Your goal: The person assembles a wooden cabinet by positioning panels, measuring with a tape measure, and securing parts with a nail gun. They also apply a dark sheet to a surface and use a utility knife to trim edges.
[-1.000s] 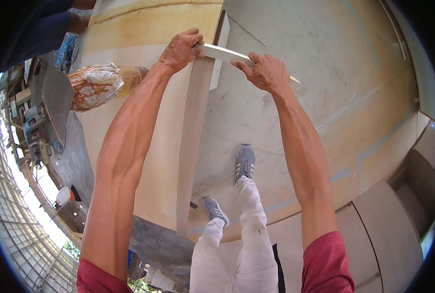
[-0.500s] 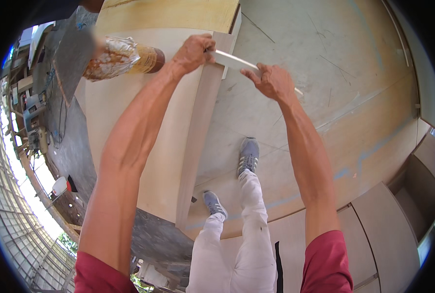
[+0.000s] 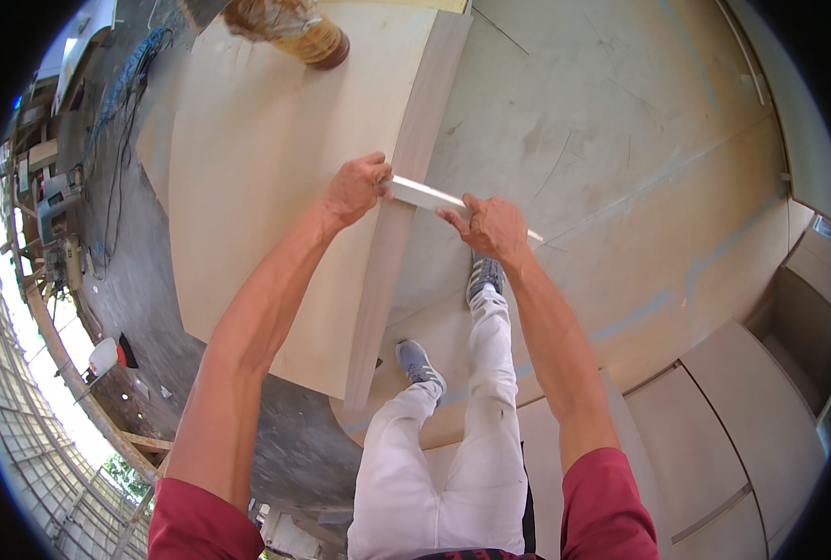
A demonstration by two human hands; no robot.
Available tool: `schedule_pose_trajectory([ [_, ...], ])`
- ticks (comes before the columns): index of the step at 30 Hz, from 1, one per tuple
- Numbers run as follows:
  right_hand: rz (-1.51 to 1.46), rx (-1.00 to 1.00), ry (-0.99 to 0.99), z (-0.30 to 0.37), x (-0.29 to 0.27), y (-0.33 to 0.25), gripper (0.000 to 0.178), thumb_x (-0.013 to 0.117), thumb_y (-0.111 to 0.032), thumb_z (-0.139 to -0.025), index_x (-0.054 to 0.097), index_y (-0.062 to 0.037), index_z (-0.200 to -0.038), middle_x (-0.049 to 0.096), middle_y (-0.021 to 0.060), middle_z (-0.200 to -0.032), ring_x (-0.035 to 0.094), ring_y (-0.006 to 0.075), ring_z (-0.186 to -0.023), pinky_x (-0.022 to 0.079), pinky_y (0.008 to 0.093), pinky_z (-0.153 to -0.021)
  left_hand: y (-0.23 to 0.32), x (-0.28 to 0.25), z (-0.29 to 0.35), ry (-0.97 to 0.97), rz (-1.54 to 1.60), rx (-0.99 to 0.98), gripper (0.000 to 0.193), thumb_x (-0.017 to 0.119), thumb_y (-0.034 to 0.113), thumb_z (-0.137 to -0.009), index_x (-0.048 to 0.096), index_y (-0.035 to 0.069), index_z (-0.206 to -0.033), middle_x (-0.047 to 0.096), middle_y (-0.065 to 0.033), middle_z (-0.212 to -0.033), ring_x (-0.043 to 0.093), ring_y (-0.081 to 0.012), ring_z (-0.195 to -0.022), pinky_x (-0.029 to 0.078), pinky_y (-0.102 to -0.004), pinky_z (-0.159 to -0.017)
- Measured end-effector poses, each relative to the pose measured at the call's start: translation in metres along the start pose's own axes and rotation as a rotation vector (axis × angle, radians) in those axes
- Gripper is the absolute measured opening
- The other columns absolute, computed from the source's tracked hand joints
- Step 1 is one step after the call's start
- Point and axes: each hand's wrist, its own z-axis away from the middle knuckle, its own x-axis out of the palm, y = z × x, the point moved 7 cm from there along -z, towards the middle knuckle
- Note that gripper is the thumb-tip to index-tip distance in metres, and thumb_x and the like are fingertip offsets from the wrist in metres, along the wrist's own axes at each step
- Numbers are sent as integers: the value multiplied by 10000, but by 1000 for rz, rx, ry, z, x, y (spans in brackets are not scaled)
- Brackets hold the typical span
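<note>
My left hand [image 3: 359, 189] is closed around one end of a long, flat, pale bar [image 3: 422, 194] with a white upper edge; its exact kind does not show. Further along, my right hand [image 3: 495, 227] grips it too, thumb stretched toward the middle, and a short tip sticks out past that hand. The bar lies crosswise over the greyish edge strip [image 3: 398, 233] of a pale wooden panel [image 3: 280, 201]. My left hand is above the panel, my right beyond its edge. The fingers hide both gripped parts of the bar.
On the far part of the panel stands a stained plastic jar [image 3: 327, 45] with brown contents. Cables [image 3: 121, 187] lie on the dark floor at left. Right of the panel is a stained brownish sheet [image 3: 611, 159]; cabinet-like panels [image 3: 691, 434] stand at lower right.
Both hands, with the bar still in them, have come nearer to me along the panel's edge. The view has shifted, so the jar now sits higher in the picture.
</note>
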Motion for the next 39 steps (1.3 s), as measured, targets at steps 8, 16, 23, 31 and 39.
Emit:
schedule_pose_trajectory([
  [8, -52, -1, -119, 112, 101, -53, 618, 440, -644, -871, 604, -48, -857, 624, 187, -656, 624, 383, -655, 482, 467, -562, 11, 51, 165, 33, 39, 28, 163, 710, -18, -689, 593, -5, -801, 534, -121, -772, 580, -311, -697, 476, -395, -610],
  [16, -29, -33, -88, 201, 190, -91, 601, 445, -626, -877, 565, -43, -794, 620, 189, -631, 623, 385, -620, 488, 474, -548, 15, 96, 288, -19, 45, -56, 157, 690, 43, -710, 555, 20, -787, 528, -104, -812, 575, -295, -799, 498, -395, -688],
  [23, -47, -81, -270, 283, 274, -133, 540, 436, -590, -900, 561, -64, -888, 647, 169, -665, 647, 357, -629, 503, 449, -552, 24, 135, 423, -4, 111, -129, 134, 686, 23, -718, 568, 16, -781, 497, -117, -770, 561, -310, -727, 474, -407, -635],
  [31, -31, -124, -368, 324, 311, -152, 515, 453, -576, -900, 568, -75, -894, 654, 152, -716, 646, 333, -622, 507, 436, -532, 24, 172, 518, 18, 123, -245, 129, 695, 23, -714, 574, 26, -761, 516, -84, -745, 575, -276, -714, 486, -380, -615],
  [39, -1, -106, -177, 297, 266, -125, 517, 470, -589, -887, 564, -81, -859, 643, 150, -723, 644, 323, -619, 504, 430, -519, 41, 139, 441, 144, 94, -205, 186, 701, -24, -695, 622, 15, -860, 538, -81, -760, 583, -250, -736, 495, -361, -597],
])
